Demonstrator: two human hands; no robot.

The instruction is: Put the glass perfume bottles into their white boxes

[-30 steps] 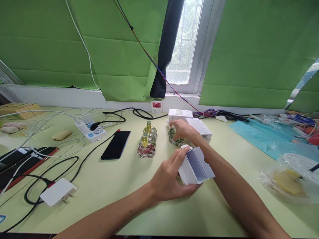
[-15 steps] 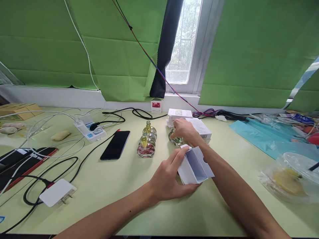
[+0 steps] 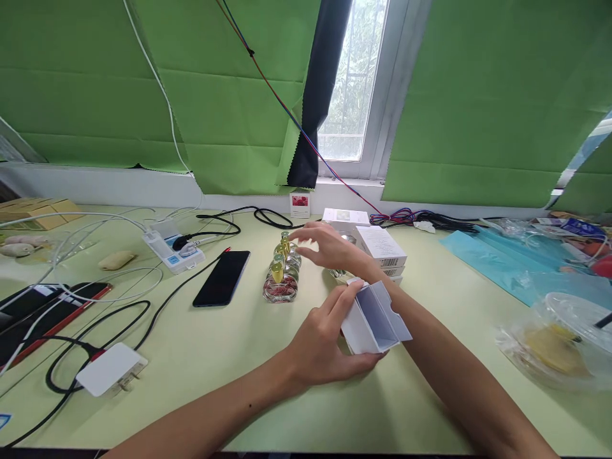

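Note:
My left hand point(image 3: 329, 341) grips an open white box point(image 3: 366, 325), its flap and hollow inside tilted toward the lower right. My right hand point(image 3: 325, 245) reaches across above the table, its fingers apart and pointing left beside a row of glass bottles point(image 3: 281, 290) with gold caps; the front one looks reddish. Under my right wrist another glass bottle point(image 3: 340, 275) is partly hidden. White boxes point(image 3: 381, 247) are stacked just behind my right forearm.
A black phone point(image 3: 221, 278) lies left of the bottles. Farther left are a power strip point(image 3: 173, 250), cables and a white charger point(image 3: 112, 368). At right sit blue plastic point(image 3: 497, 261) and a bagged lidded container point(image 3: 559, 344). A small picture box point(image 3: 299, 205) stands behind.
My right hand has moved left, away from the bottle near the white boxes, to the row of bottles, and its fingers have spread. My left hand and the open box stay in place.

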